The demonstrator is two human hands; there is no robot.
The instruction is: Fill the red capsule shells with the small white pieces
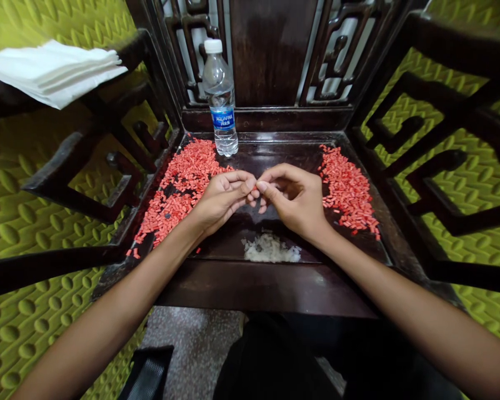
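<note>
My left hand (223, 200) and my right hand (302, 200) meet over the middle of the dark wooden seat (270, 158). Their thumbs and forefingers pinch together around a small red tube-like piece (256, 188), mostly covered by the fingertips. Left of my hands spreads a large pile of short red pieces (187, 166), partly behind my left hand and forearm. A smaller heap of the same red pieces (350, 191) lies to the right. Near the front edge, below my hands, is a small mound of whitish translucent bits (270, 248).
A clear water bottle (223, 119) with a white cap stands upright behind the left pile. White folded tissues (58, 69) rest on the left armrest. Carved dark armrests (425, 161) flank the seat, with a carved backrest (273, 50) behind it.
</note>
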